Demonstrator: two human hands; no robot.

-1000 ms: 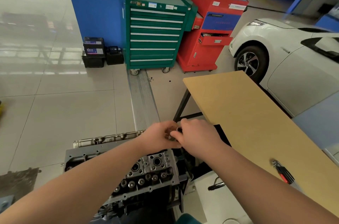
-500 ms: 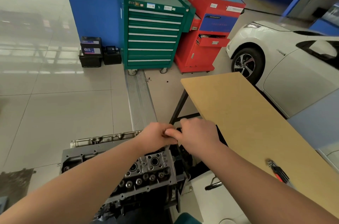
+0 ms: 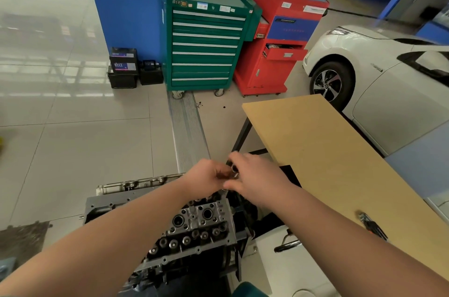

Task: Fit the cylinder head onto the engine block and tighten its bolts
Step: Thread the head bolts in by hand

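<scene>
Both hands meet above the cylinder head [image 3: 194, 228]. The left hand [image 3: 206, 175] and right hand [image 3: 255, 175] have fingers curled, pinching a small metal part [image 3: 234, 168] between them.

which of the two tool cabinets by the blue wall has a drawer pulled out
The red tool cabinet, the right-hand one. One drawer near its middle juts forward, while every drawer of the green tool cabinet beside it sits flush.

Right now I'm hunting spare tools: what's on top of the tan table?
On the tan table, only a red-and-black hand tool lies near its right edge. The right forearm covers part of the near end.
</scene>
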